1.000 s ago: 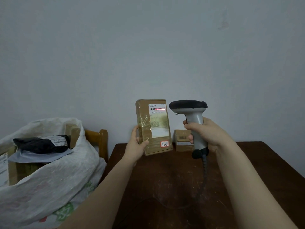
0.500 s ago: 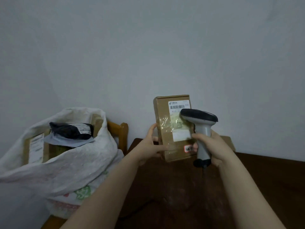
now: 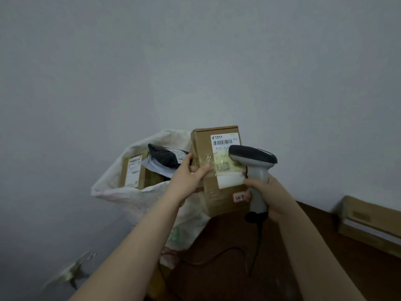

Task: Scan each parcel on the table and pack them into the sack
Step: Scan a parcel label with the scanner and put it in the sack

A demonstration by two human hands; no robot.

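"Dark wooden table (image 3: 227, 257), plain grey wall (image 3: 195, 61). What's nearest?"

"The right hand (image 3: 270, 192) grips the scanner (image 3: 252, 156) by its handle. Just left of it, the left hand (image 3: 186, 181) holds the brown parcel (image 3: 219, 192) upright."

"Beyond?"

"The white sack (image 3: 134, 198) gapes behind the left hand. Another box (image 3: 368, 222) lies well right of the right hand."

The scanner (image 3: 252, 157) head covers the middle of the label (image 3: 225, 140) on the held parcel (image 3: 219, 199), the label print is too blurred to read, and the right picture edge cuts off the second box (image 3: 372, 222).
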